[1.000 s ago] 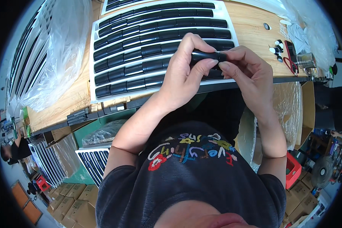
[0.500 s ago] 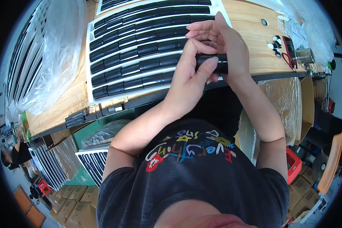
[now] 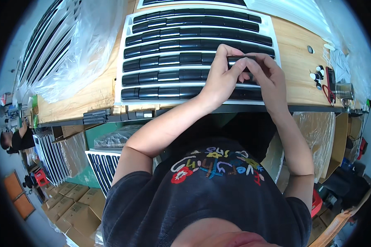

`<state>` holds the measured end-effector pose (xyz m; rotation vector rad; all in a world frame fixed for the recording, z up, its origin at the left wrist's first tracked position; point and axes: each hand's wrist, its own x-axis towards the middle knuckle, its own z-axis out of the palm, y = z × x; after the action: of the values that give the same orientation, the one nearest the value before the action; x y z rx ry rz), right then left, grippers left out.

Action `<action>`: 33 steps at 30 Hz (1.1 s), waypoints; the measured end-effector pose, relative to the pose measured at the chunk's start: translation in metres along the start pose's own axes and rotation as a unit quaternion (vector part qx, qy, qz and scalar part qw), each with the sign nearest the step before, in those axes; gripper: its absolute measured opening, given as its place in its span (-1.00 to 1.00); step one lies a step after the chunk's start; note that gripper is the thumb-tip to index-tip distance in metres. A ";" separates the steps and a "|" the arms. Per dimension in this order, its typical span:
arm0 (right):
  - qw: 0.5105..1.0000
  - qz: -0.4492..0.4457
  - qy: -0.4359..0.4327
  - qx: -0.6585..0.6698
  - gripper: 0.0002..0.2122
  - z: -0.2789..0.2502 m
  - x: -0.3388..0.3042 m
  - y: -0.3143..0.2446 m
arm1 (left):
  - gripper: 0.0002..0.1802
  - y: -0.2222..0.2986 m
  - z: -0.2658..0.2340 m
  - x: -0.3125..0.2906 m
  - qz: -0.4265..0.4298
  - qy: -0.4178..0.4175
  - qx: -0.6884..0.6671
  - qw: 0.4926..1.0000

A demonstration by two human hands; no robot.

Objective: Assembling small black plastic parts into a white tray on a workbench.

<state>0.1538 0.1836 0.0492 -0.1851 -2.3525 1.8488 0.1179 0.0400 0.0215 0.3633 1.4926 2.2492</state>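
Over the right part of a white tray (image 3: 118, 91), my two hands meet around a glossy black cylindrical piece (image 3: 234, 60). My left hand (image 3: 221, 80) grips its left end, with the thumb along the near side. The fingers of my right hand (image 3: 273, 80) close on its right end, and both thumb tips nearly touch in the middle. Fingers hide much of the piece. Beneath and to the left, the tray carries several rows of similar black cylinders (image 3: 169, 75) lying end to end.
Plastic-wrapped stacked trays (image 3: 55, 45) stand at the left of the wooden table (image 3: 297, 53). To the right lie small black and white parts (image 3: 317, 76), red-handled scissors (image 3: 328, 94) and a glass jar (image 3: 344, 91). Cardboard boxes (image 3: 80, 206) sit lower left; another person (image 3: 20, 139) is far left.
My right hand has gone from cupping over the black piece's end with raised fingers to gripping it with bent fingers. My view has shifted, so the tray sits further right in it.
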 end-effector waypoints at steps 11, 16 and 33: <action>0.982 0.090 0.162 -0.026 -0.76 -0.121 0.111 0.087 | -0.52 -0.022 -0.018 -0.008 0.179 -0.066 0.589 0.785; 0.977 0.058 0.204 -0.019 -0.75 -0.105 0.144 0.097 | -0.58 -0.027 -0.014 -0.008 0.188 -0.053 0.607 0.770; 0.969 0.092 0.126 -0.192 -0.75 -0.093 0.167 0.131 | -0.63 -0.030 -0.015 -0.011 0.194 -0.041 0.592 0.781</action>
<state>0.0081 0.3338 -0.0508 -0.6581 -2.5476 1.3156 0.1271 0.0326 -0.0116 1.1750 2.8009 1.1333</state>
